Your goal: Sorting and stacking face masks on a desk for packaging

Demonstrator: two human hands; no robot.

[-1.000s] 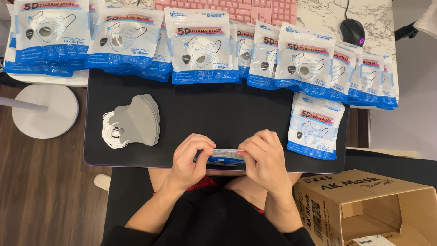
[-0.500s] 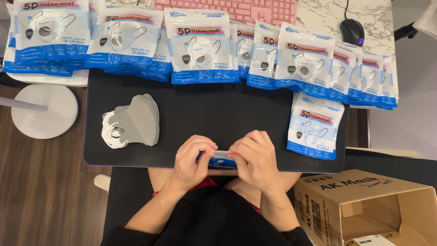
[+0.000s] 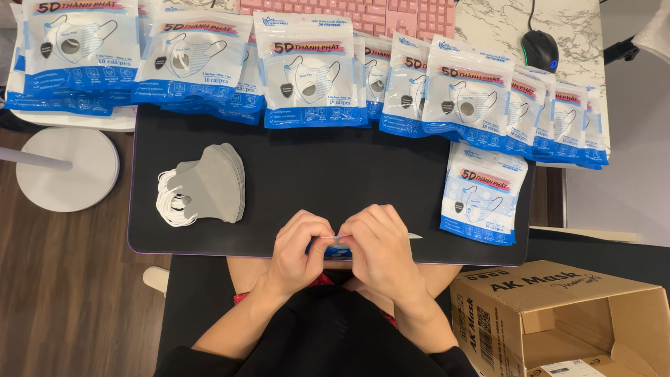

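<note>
A small packet of clear and blue plastic film (image 3: 340, 246) is pinched between the fingertips of both hands at the near edge of the black desk mat (image 3: 335, 174). The left hand (image 3: 300, 253) and the right hand (image 3: 380, 250) are brought close together, knuckles almost touching, with thumbs and forefingers clamped on the packet's upper edge — most of the packet is hidden behind the fingers, and only a sliver of blue shows beneath them. Beyond the left fingers and off to their left, a stack of grey face masks with white ear loops (image 3: 206, 185) is laid flat on the mat. Beyond the right fingers and to their right, a single sealed white-and-blue mask packet (image 3: 483, 195) is placed at the mat's corner. Farther out past both sets of fingertips, a long overlapping row of identical white-and-blue mask packets (image 3: 310, 70) is spread along the far edge — behind it a pink keyboard (image 3: 349, 10) and a black computer mouse (image 3: 539, 50) are seen. Near the right wrist, an open brown cardboard box (image 3: 565, 318) is set on the floor side.
</note>
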